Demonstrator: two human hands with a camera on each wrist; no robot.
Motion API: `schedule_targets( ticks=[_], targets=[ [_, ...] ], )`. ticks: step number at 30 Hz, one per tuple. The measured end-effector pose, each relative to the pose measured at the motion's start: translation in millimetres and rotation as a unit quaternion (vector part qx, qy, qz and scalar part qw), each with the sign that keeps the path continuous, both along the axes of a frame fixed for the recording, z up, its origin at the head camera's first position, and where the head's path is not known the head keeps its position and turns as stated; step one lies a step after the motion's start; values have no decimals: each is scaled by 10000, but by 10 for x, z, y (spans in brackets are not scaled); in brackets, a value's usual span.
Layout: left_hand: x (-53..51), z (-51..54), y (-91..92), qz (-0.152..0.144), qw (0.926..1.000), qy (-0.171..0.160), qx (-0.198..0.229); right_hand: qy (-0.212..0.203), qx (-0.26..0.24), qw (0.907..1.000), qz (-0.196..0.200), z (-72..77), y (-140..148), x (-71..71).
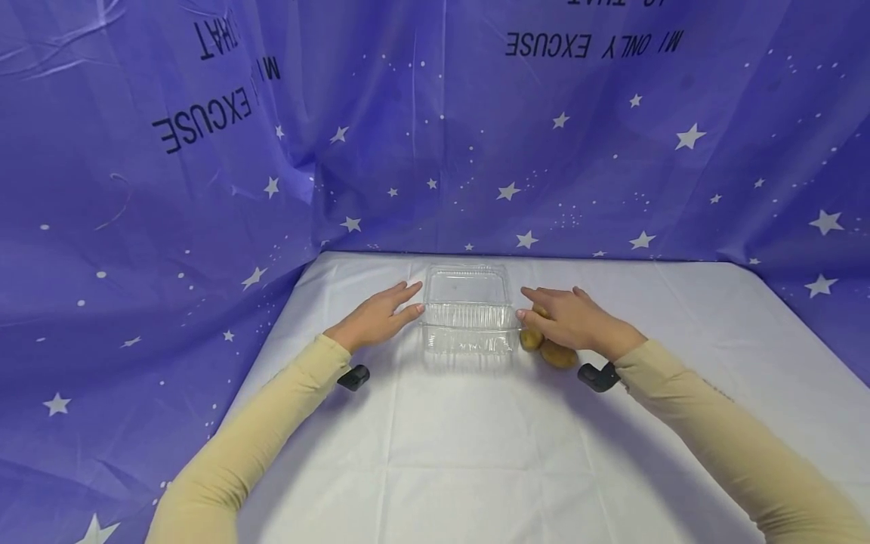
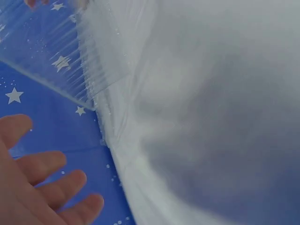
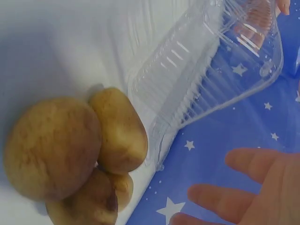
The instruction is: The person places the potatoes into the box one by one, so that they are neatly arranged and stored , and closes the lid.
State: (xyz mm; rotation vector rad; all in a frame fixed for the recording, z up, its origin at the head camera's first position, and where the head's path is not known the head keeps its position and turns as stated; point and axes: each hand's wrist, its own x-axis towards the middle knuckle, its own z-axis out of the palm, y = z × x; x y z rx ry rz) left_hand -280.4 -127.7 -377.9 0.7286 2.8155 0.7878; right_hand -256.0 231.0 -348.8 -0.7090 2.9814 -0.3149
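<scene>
With left hand (image 1: 377, 317) and right hand (image 1: 576, 321) both loosely spread, gripping nothing, at opposite sides of the clear plastic box (image 1: 469, 315) on the white cloth (image 1: 448, 453) (contact impossible to tell), steady it gently by the side walls with even pressure, to spare the thin, probably bendy plastic. Mind the potatoes (image 1: 559, 354) just beside the box, partly hidden under the right hand; lift clear rather than brush against them.
</scene>
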Motion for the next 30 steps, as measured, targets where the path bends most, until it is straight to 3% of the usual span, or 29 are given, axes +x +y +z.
schedule_targets(
  ticks=[5, 11, 15, 18, 22, 30],
  targets=[
    [30, -103, -6, -97, 9981, 26, 609, -76, -264, 9996, 92, -55, -24, 18],
    [87, -206, 14, 200, 9908, -435, 1265, -67, -600, 9980, 206, -116, -45, 43],
    [120, -251, 48, 413, 9765, -931, 1902, -36, -735, 9970, 239, -154, -50, 55],
    [131, -287, 84, 454, 9600, -1258, 2461, -58, -789, 9966, 225, -177, -52, 67],
    [130, -333, 122, 454, 9427, -1451, 2971, -68, -819, 9963, 244, -198, -60, 82],
    [173, -363, 162, 563, 9269, -1677, 3310, 19, -1014, 9942, 349, -277, -61, 102]
  ],
)
